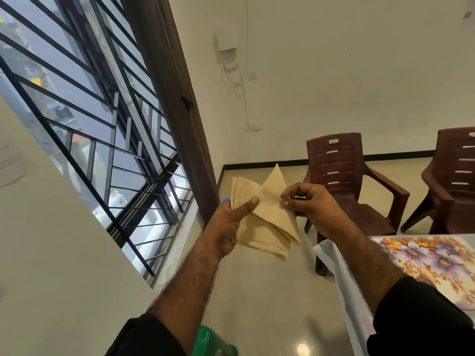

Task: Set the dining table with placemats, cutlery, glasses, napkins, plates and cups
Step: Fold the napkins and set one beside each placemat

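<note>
Head view: the person holds a small stack of beige cloth napkins (259,227), folded into triangles, in mid-air over the floor, left of the table (401,255) corner with its floral cover.

Left hand (231,227) grips the stack, thumb pressed flat on top, fingers hidden beneath. Right hand (311,201) pinches the top napkin's edge between thumb and forefinger, its point tilted upward, apart from the rest.

Handling, by judgement: light, soft, limp fabric; not fragile, not slippery. The folds will likely collapse if held by one corner only. Best hold is along the folded edge or the thick middle, pinching all layers together. Layers cling, so peeling one off needs the stack clamped.

Two brown plastic chairs (341,181) stand beyond.
</note>
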A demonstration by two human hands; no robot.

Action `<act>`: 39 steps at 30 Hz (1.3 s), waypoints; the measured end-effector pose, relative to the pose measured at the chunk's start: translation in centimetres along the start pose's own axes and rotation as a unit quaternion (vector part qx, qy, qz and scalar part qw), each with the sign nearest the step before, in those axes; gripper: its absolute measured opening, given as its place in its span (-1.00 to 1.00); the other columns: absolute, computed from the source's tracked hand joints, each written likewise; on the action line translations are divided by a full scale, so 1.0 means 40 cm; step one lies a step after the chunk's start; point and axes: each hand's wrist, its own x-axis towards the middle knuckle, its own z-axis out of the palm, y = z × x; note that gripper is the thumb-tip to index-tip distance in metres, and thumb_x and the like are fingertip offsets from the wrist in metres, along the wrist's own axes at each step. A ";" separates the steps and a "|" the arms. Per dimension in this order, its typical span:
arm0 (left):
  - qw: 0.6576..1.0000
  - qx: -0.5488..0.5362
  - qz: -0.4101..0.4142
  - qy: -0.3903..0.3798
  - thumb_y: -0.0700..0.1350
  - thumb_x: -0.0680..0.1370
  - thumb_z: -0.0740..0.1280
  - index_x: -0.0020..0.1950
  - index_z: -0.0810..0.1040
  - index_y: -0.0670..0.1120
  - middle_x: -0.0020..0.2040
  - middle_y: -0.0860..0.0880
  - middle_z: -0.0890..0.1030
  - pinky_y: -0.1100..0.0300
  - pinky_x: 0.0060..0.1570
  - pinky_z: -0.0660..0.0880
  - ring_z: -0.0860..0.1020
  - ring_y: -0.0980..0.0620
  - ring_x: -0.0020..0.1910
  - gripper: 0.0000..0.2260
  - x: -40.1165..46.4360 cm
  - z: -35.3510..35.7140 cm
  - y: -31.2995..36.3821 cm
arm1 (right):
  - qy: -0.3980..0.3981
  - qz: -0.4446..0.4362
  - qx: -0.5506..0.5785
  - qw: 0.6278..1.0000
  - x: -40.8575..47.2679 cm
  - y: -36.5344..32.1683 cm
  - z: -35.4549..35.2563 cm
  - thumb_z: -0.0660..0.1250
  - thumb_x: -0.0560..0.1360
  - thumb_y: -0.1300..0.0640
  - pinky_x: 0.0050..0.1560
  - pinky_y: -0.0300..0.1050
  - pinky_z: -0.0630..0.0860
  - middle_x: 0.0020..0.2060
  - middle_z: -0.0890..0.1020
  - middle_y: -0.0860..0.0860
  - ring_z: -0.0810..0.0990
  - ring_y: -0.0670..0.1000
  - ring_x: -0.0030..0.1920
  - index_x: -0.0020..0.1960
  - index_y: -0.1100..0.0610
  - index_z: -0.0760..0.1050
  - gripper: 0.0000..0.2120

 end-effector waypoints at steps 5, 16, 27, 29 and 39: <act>1.000 0.026 -0.007 -0.008 -0.01 0.22 0.78 0.42 0.56 -0.10 0.28 -0.16 0.69 -0.33 0.28 0.60 0.66 -0.24 0.28 -0.18 0.007 -0.004 -0.007 | -0.035 0.015 -0.020 0.999 -0.001 -0.009 -0.007 0.46 0.56 0.28 -0.01 -0.08 0.68 -0.02 0.71 0.07 0.69 0.04 0.02 0.08 0.29 0.67 -0.88; 0.997 0.032 0.002 -0.070 0.00 0.24 0.78 0.44 0.53 -0.09 0.32 -0.16 0.67 -0.31 0.29 0.60 0.65 -0.23 0.29 -0.17 0.002 -0.035 -0.008 | 0.043 0.027 0.075 0.996 -0.031 -0.072 0.019 0.49 0.54 0.26 -0.03 0.03 0.63 0.08 0.72 0.11 0.68 0.14 0.00 0.42 0.08 0.50 -0.53; 0.995 0.005 -0.035 -0.094 -0.07 0.68 0.41 0.21 0.63 0.00 0.12 -0.09 0.75 -0.29 0.28 0.59 0.68 -0.20 0.18 -0.89 0.008 -0.011 -0.045 | 0.232 0.150 0.168 0.946 -0.191 0.072 0.067 0.39 0.60 0.26 -0.09 -0.03 0.63 -0.19 0.73 0.05 0.67 0.04 -0.14 -0.02 0.20 0.66 -0.93; 0.993 0.038 -0.048 -0.105 -0.06 0.67 0.42 0.22 0.67 0.00 0.12 -0.07 0.77 -0.31 0.28 0.59 0.70 -0.20 0.18 -0.86 0.017 0.014 -0.080 | 0.260 0.177 0.190 0.930 -0.244 0.109 0.046 0.40 0.59 0.28 0.02 0.05 0.61 -0.18 0.74 0.06 0.66 0.06 -0.10 -0.01 0.19 0.67 -0.92; 0.966 0.199 -0.012 -0.167 -0.20 0.52 0.57 0.12 0.73 -0.05 0.02 -0.10 0.78 -0.16 0.07 0.67 0.73 -0.23 0.07 -0.81 0.016 0.272 -0.228 | 0.350 0.192 0.191 0.897 -0.461 0.189 -0.177 0.47 0.55 0.24 -0.04 -0.04 0.64 -0.01 0.73 0.09 0.67 0.11 0.06 0.18 0.26 0.64 -0.78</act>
